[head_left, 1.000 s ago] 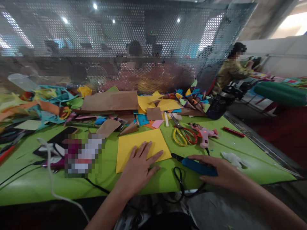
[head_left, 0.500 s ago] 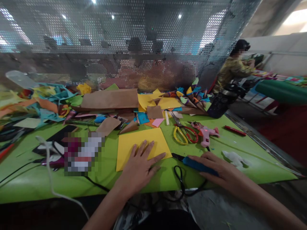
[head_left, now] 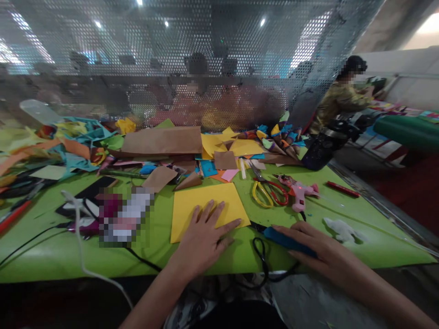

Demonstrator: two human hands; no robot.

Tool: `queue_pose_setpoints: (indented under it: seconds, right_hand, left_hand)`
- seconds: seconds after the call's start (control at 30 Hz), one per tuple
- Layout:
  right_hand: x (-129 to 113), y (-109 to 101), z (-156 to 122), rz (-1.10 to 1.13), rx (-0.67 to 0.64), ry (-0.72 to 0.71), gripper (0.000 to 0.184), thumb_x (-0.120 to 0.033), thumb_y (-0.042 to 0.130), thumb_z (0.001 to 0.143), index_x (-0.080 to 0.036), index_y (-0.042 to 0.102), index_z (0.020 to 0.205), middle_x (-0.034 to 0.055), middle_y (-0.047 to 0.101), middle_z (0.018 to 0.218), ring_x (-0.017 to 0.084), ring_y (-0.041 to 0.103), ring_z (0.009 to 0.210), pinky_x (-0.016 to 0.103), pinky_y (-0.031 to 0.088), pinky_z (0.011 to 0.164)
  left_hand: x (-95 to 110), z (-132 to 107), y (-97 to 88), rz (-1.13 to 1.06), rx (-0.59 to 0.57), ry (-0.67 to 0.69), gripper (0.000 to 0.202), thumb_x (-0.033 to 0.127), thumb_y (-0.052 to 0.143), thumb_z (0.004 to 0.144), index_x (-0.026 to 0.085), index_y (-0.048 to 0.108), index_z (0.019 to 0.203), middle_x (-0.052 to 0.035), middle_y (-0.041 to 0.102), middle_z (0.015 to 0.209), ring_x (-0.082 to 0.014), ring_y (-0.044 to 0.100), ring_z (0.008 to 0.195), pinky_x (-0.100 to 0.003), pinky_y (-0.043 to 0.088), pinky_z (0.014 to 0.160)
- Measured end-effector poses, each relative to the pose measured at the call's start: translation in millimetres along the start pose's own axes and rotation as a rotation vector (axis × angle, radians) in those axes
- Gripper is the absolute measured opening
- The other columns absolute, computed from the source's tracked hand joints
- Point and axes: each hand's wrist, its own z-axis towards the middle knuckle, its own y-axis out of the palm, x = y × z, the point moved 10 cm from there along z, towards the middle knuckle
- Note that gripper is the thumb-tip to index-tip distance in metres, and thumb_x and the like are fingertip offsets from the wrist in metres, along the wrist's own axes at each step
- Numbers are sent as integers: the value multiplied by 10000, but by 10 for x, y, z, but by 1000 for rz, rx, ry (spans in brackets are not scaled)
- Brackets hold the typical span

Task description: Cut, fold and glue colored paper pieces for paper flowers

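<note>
My left hand (head_left: 202, 237) lies flat, fingers spread, on the near edge of a yellow paper sheet (head_left: 206, 201) on the green table (head_left: 51, 256). Over a blue-handled tool (head_left: 286, 240) just right of the sheet rests my right hand (head_left: 320, 253), its fingers stretched along the handle, thumb beneath; whether it grips is unclear. A black cord (head_left: 264, 260) loops from that tool toward the table's front edge.
Yellow-and-red scissors (head_left: 265, 192) and a pink glue gun (head_left: 300, 194) lie behind the right hand. Paper scraps and brown sheets (head_left: 161, 141) pile up at the back before a perforated metal screen (head_left: 171, 59). A white cable (head_left: 80, 246), dark phone (head_left: 87, 194), red pen (head_left: 343, 188). A person (head_left: 339, 103) sits far right.
Both hands stay where they were on the sheet and the blue tool. The view has shifted slightly, so everything sits a little further right in the picture.
</note>
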Motion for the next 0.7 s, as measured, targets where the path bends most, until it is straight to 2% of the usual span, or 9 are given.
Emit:
queue_pose_setpoints:
  seconds: [0.13, 0.37, 0.7]
  right_hand:
    - [-82, 41, 24, -31, 8, -17, 443, -407, 493, 941, -354, 552, 1377, 93, 649, 1150, 278, 651, 996, 427, 549, 866]
    - [-182, 87, 44, -4, 2, -23, 443, -415, 501, 944, -359, 541, 1381, 79, 649, 1129, 255, 651, 980, 401, 562, 849]
    - [-426, 305, 132, -14, -2, -54, 448, -354, 475, 954, -325, 510, 1400, 87, 630, 1104, 237, 657, 936, 389, 566, 823]
  left_hand:
    - [-5, -1, -10, -6, 14, -9, 446, 534, 358, 985, 558, 321, 1428, 35, 238, 1610, -342, 251, 1452, -625, 245, 1119]
    - [-2, 12, 4, -24, -6, -12, 451, 575, 315, 978, 553, 330, 1428, -1, 270, 1598, -345, 238, 1457, -646, 248, 1107]
    - [-5, 12, 16, -34, 11, -17, 467, 598, 322, 966, 541, 342, 1429, 12, 260, 1604, -342, 246, 1455, -648, 242, 1115]
